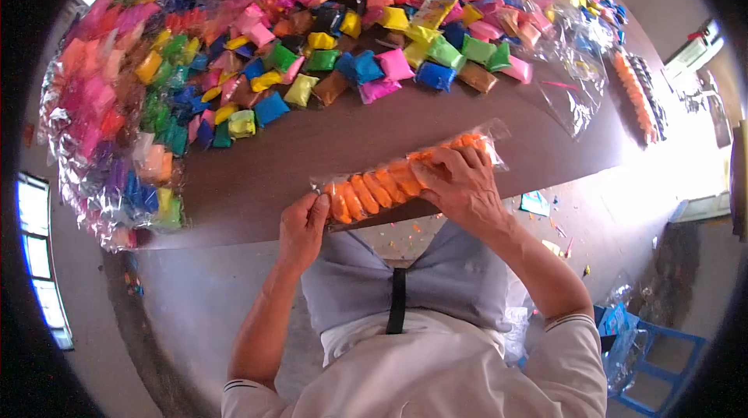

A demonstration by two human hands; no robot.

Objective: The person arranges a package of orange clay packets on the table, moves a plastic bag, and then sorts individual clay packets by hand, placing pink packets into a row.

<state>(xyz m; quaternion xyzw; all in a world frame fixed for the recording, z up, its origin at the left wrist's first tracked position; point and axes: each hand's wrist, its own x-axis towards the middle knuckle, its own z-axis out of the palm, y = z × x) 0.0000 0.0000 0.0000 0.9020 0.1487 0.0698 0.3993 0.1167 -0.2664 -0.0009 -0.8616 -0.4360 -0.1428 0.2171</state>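
A long clear plastic bag of orange packets [372,190] lies tilted across the table's near edge, its right end higher in the picture. The orange pieces sit side by side in a row inside it. At the bag's left end, my left hand [302,225] is closed, with the thumb pressed on the plastic. My right hand [466,188] grips the bag toward its right end, fingers bent over the top and thumb on the near side. Loose clear film of the bag sticks out past the right hand.
Many small coloured packets [366,67] are heaped over the far side of the brown table [257,165]. Clear bags of packets [93,145] line the left edge. At the right lie another orange row [635,98] and crumpled clear plastic [573,95]. A blue frame [662,371] stands on the floor.
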